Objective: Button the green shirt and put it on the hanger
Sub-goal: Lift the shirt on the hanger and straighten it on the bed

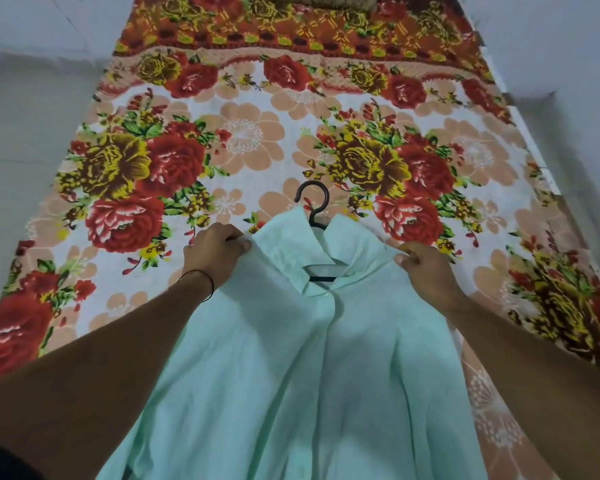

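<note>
Head view: your left hand point(215, 252) and right hand point(426, 268) pinch the shirt point(291, 358) shoulders.
Why: seating it on the hanger point(314, 206).

Green shirt point(291, 358): thin, matt woven cloth, softly creased. Hanger point(313, 202): dark, smooth, slightly glossy hook, material unclear. Bedsheet point(243, 133): matt printed floral cloth. Wrist band point(207, 282): thin dark cord.

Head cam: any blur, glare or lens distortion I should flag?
Head view: wide-angle stretch, forearms balloon at the bottom corners; light flat, no hard shadows or glare on the sheet; shirt pale, little fold detail; hanger hook crisp; left hand and right hand, gripping the shirt, show no motion blur; overall slightly soft.
</note>
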